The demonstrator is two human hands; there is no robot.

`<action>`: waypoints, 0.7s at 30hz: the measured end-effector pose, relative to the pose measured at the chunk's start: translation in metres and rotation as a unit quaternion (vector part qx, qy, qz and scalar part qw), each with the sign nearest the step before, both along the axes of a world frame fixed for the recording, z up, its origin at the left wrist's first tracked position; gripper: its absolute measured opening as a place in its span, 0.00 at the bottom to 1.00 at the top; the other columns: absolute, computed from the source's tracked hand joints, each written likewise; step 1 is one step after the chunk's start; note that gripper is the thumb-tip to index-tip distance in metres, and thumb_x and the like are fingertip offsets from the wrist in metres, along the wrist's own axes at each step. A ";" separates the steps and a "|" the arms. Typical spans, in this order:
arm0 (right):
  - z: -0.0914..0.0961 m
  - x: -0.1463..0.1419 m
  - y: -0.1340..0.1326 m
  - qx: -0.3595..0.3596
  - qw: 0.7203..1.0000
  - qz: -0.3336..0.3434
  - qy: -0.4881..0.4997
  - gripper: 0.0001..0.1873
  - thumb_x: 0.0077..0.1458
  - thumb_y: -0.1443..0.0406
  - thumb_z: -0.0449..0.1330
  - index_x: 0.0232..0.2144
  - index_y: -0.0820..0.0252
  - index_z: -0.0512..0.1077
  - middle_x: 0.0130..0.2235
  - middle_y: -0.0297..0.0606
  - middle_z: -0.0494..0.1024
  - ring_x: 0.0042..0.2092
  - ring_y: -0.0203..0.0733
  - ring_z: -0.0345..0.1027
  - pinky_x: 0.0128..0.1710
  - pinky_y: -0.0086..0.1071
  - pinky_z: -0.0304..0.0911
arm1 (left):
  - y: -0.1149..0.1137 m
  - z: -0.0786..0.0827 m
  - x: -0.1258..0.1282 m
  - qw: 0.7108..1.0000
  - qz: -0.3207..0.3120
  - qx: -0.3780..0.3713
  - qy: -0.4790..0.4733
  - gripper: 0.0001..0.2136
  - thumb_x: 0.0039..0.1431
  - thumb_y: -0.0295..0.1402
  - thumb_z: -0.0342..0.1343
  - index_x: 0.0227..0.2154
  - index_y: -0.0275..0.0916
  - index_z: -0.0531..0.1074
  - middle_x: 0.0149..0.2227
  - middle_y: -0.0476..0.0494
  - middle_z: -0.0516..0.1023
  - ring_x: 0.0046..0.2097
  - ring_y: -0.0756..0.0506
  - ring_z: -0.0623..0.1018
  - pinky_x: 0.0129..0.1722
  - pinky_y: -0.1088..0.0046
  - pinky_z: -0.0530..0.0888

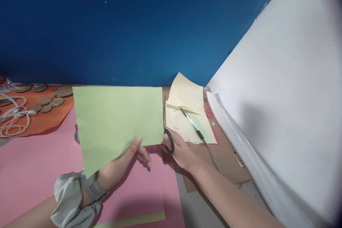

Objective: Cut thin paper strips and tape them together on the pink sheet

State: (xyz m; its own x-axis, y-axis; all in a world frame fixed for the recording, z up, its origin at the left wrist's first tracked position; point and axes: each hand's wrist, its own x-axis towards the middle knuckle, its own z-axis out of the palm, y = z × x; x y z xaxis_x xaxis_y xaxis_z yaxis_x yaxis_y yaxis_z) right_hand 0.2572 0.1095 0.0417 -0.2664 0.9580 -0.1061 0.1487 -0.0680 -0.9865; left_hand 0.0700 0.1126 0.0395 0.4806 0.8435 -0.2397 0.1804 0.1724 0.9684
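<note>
A sheet of light green paper (117, 117) is held up over the table by my left hand (130, 153). The thumb lies on its near face and the other fingers are behind or below its lower edge. My right hand (176, 148) grips a pair of scissors with black handle loops (170, 142) at the sheet's right edge. The blades point away from me along that edge and are mostly hidden, so I cannot tell whether they are apart. Beneath both hands lies a large pink sheet (144, 192).
Right of the scissors, a pen (196, 128) lies on cream paper (187, 92) and cardboard (227, 164). At left, cardboard discs (62, 91) and white earphones (16, 114) rest on orange paper (53, 123). A narrow green strip (139, 219) lies near the front. A blue wall (133, 28) stands behind.
</note>
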 end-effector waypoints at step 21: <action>-0.007 0.000 0.002 0.019 1.000 0.003 0.021 0.25 0.58 0.45 0.47 0.37 0.60 0.67 0.25 0.31 0.59 0.26 0.33 0.50 0.24 0.27 0.52 | 0.000 0.000 0.001 0.999 -0.024 -0.016 -0.016 0.27 0.67 0.44 0.37 0.21 0.38 0.74 0.25 0.45 0.78 0.31 0.48 0.75 0.41 0.73 0.71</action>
State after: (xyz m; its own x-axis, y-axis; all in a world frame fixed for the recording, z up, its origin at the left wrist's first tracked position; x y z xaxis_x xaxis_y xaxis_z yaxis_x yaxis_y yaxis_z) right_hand 0.2577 0.1115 0.0352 -0.2763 0.9592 -0.0592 0.1075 -0.0303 -0.9937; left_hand 0.0705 0.1123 0.0395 0.5279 0.8115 -0.2505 0.1575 0.1963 0.9678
